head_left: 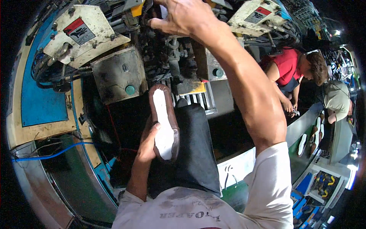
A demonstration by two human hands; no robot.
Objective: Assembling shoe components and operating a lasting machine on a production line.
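My left hand (148, 147) grips a brown shoe upper (174, 131) near its lower end, sole side up, the thumb laid over its edge. A white insole (162, 118) covers the middle of its underside, and the brown material wraps in around it. At the top of the view, my right hand (183, 17) is raised to the head of a machine. Its thumb and fingers close around a dark and whitish thing (163, 11), which is mostly hidden and cut off by the dark rim.
Two metal boxes with green buttons (130, 90) flank the machine's centre. Pale guard plates (85, 28) stand above on both sides. To the right, a person in red (288, 66) works beside a conveyor (282, 143) carrying several white-soled shoe pieces. Another person (337, 99) stands beyond.
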